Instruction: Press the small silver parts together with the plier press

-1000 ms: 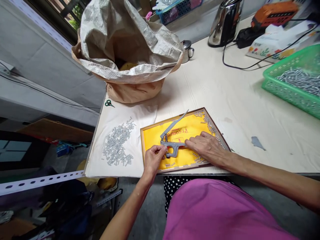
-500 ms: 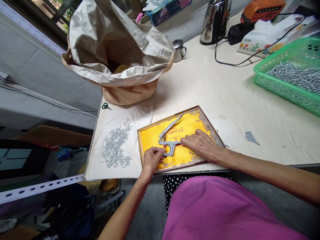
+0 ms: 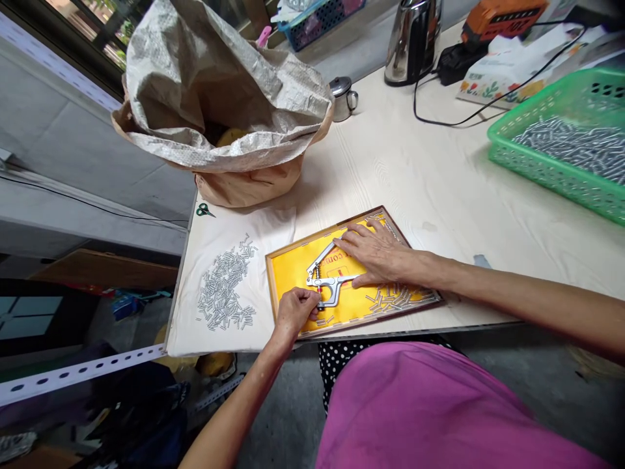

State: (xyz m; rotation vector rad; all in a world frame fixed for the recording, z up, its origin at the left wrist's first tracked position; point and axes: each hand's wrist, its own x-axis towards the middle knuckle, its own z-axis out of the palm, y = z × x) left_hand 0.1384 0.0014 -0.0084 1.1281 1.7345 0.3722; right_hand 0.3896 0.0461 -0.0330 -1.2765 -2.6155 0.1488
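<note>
A yellow-lined wooden tray (image 3: 293, 267) lies at the table's front edge. On it rests a grey hand press tool (image 3: 328, 284) with a long lever. My left hand (image 3: 294, 311) is pinched closed at the tool's jaw, on a small piece I cannot make out. My right hand (image 3: 374, 251) lies over the lever with its fingers spread and wrapped on it. Several small metal tubes (image 3: 395, 299) lie along the tray's right and near side.
A pile of small metal tubes (image 3: 224, 290) lies on a white cloth left of the tray, with green scissors (image 3: 204, 210) behind. A big open sack (image 3: 229, 111), a metal cup (image 3: 342, 98), a kettle (image 3: 413, 39) and a green basket of metal pieces (image 3: 561, 146) stand further back.
My right hand has moved from the tool's handle up onto the lever. The left hand stays at the jaw. The camera has shifted slightly.
</note>
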